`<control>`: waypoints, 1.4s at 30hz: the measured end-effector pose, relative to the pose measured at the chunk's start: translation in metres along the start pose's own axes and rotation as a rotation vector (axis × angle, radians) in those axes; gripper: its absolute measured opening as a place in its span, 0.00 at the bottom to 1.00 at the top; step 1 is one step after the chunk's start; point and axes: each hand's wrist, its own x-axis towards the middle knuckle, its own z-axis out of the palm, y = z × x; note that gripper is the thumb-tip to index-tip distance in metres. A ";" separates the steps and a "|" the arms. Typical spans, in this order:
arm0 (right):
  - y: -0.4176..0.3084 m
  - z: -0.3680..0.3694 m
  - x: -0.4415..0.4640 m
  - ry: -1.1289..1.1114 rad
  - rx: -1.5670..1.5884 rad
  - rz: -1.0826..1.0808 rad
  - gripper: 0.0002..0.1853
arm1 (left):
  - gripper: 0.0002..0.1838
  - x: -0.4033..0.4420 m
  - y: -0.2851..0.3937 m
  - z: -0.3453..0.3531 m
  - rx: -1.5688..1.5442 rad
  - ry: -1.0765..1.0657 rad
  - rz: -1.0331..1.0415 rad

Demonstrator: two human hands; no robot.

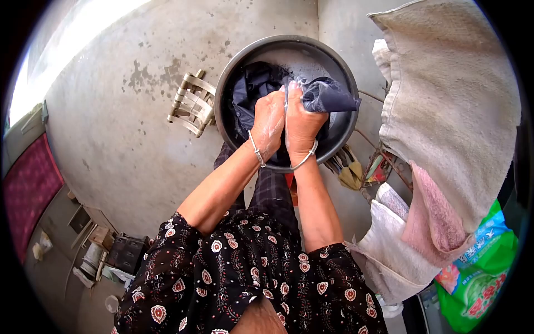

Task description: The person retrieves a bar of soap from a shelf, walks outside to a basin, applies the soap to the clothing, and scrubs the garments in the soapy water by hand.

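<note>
A dark grey basin (229, 131) holds soapy water and a dark navy garment (250, 92). My left hand (269, 123) and my right hand (303, 123) are side by side over the basin, both closed on the garment with thumbs forward. White suds coat the cloth and the backs of the fingers. A bunched, wet fold of the garment sticks out to the right of my right hand, reaching the basin's rim. The rest lies crumpled on the left inside the basin. Each wrist wears a silver bangle.
A small low stool (193, 104) stands left of the basin on the concrete floor (139, 145). Towels (450, 111) hang on the right, over a wire rack (384, 158). A green plastic packet (478, 284) is at lower right. Dark crates (127, 253) sit at lower left.
</note>
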 end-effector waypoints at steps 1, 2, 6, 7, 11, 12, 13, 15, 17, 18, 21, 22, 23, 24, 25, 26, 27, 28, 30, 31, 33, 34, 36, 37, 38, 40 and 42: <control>0.000 0.005 -0.016 0.028 -0.035 -0.237 0.05 | 0.15 0.014 -0.004 -0.007 -0.114 -0.033 -0.025; -0.024 0.005 -0.026 0.129 -0.278 -0.472 0.06 | 0.15 0.027 0.011 -0.013 0.454 -0.158 0.325; 0.018 -0.001 0.000 0.043 0.119 0.113 0.11 | 0.16 0.001 -0.008 0.000 0.174 0.072 -0.053; 0.031 -0.006 0.014 0.061 -0.019 0.060 0.14 | 0.14 0.000 -0.005 -0.006 0.218 -0.035 -0.091; 0.062 -0.025 0.046 0.139 -0.176 0.133 0.16 | 0.14 0.053 0.004 -0.017 0.216 0.126 0.151; 0.076 -0.029 0.048 0.132 -0.176 0.135 0.19 | 0.13 0.061 0.010 -0.015 0.376 0.152 0.192; 0.090 -0.027 0.047 0.146 -0.193 0.087 0.20 | 0.13 0.068 0.015 -0.013 0.535 0.181 0.232; 0.105 -0.020 0.048 0.177 -0.222 -0.009 0.22 | 0.16 0.090 -0.005 -0.016 0.697 0.193 0.352; 0.116 -0.015 0.051 0.117 -0.347 0.036 0.24 | 0.20 0.109 -0.027 -0.018 1.004 0.277 0.481; 0.126 -0.009 0.051 0.144 -0.458 0.022 0.24 | 0.23 0.116 -0.038 -0.022 1.077 0.265 0.538; 0.136 0.007 0.052 0.154 -0.642 0.049 0.27 | 0.17 0.122 -0.053 -0.027 1.175 0.206 0.439; 0.144 0.012 0.053 0.157 -0.707 0.033 0.26 | 0.14 0.126 -0.062 -0.027 1.213 0.198 0.517; 0.149 0.018 0.054 0.160 -0.775 0.017 0.25 | 0.13 0.130 -0.070 -0.032 1.289 0.161 0.548; 0.153 0.021 0.052 0.083 -0.817 0.002 0.23 | 0.13 0.135 -0.077 -0.036 1.364 0.122 0.581; 0.156 0.026 0.050 0.089 -0.840 -0.025 0.20 | 0.12 0.140 -0.083 -0.040 1.440 0.083 0.617; 0.164 0.030 0.050 0.063 -0.880 -0.021 0.19 | 0.10 0.139 -0.084 -0.037 1.491 0.078 0.600; 0.162 0.030 0.046 0.035 -0.929 -0.016 0.17 | 0.10 0.135 -0.075 -0.035 1.502 0.042 0.574; 0.168 0.028 0.046 0.032 -0.895 -0.046 0.16 | 0.10 0.135 -0.072 -0.033 1.517 0.011 0.555; 0.161 0.027 0.049 0.024 -0.820 -0.110 0.14 | 0.11 0.132 -0.065 -0.032 1.592 -0.006 0.507; 0.156 0.026 0.049 0.052 -0.831 -0.025 0.12 | 0.11 0.132 -0.059 -0.033 1.368 0.051 0.404; 0.130 0.015 0.046 -0.048 -0.160 0.243 0.12 | 0.10 0.127 -0.037 -0.028 0.911 0.150 0.195; 0.110 0.013 0.036 -0.057 0.038 0.233 0.12 | 0.12 0.142 -0.060 -0.047 0.464 0.120 0.293; 0.076 0.011 0.012 -0.060 0.006 -0.029 0.13 | 0.12 0.129 -0.048 -0.040 0.061 0.021 0.018; 0.064 0.015 0.001 -0.055 -0.079 -0.179 0.14 | 0.11 0.124 -0.052 -0.048 -0.059 -0.070 -0.020; 0.061 0.024 -0.007 -0.002 -0.216 -0.271 0.16 | 0.10 0.110 -0.058 -0.044 -0.225 -0.198 -0.006; 0.059 0.024 0.018 0.072 -0.078 -0.048 0.09 | 0.11 0.086 -0.051 -0.025 -0.122 -0.078 0.024; 0.057 0.023 0.026 0.085 0.114 0.188 0.10 | 0.12 0.061 -0.028 -0.002 -0.033 0.028 -0.019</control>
